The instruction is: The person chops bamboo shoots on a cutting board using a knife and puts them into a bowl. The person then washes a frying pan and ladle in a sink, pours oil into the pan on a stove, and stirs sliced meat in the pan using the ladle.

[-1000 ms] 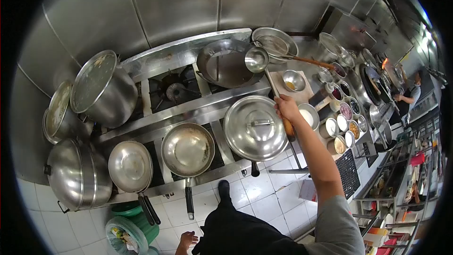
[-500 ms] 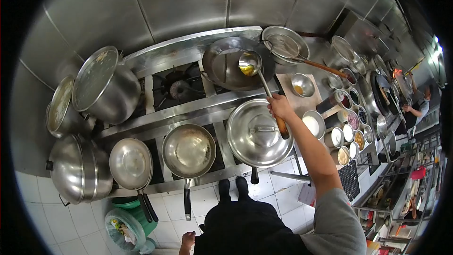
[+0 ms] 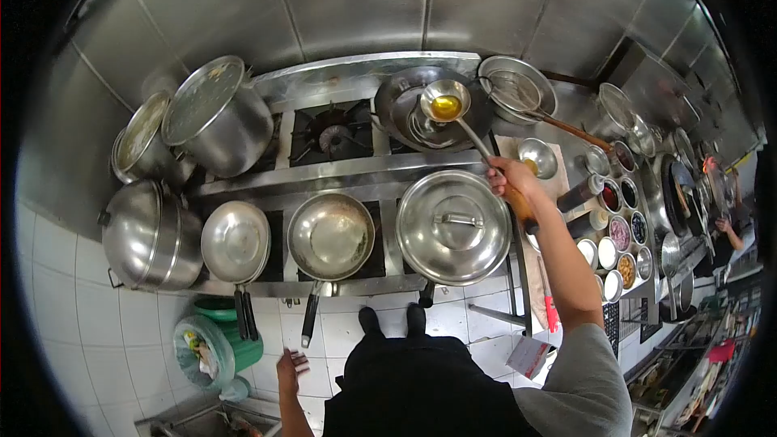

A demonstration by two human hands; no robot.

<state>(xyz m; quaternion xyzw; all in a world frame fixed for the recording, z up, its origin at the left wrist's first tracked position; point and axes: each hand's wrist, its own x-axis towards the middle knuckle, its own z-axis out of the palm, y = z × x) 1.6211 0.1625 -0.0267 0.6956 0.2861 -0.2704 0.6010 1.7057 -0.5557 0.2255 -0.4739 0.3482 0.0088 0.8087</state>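
Observation:
My right hand (image 3: pixel 511 178) is closed around the wooden handle of a metal ladle (image 3: pixel 476 136). The ladle's bowl holds a clear yellow liquid (image 3: pixel 445 107) that looks like oil. It hangs over a dark wok (image 3: pixel 396 109) on the back of the stove, and the wok's inside has a wet shine. Below my right hand lies a large pan with a domed steel lid (image 3: pixel 425 231). My left hand (image 3: pixel 291 368) is down beside my body with its fingers apart, holding nothing, below the black handle of a frying pan (image 3: pixel 328 239).
Steel pots (image 3: pixel 222 125) crowd the stove's left end, near a stacked pair of pans (image 3: pixel 235 235). A lined green bin (image 3: pixel 247 348) stands on the floor. To the right are a strainer over a basin (image 3: pixel 546 105), a small bowl (image 3: pixel 541 160) and several ingredient containers (image 3: pixel 619 231). A co-worker (image 3: pixel 732 235) is farther right.
The view has shifted, and things appear farther right. The ladle's bowl has turned more level, showing more yellow liquid. My left hand has come higher into view with its fingers spread.

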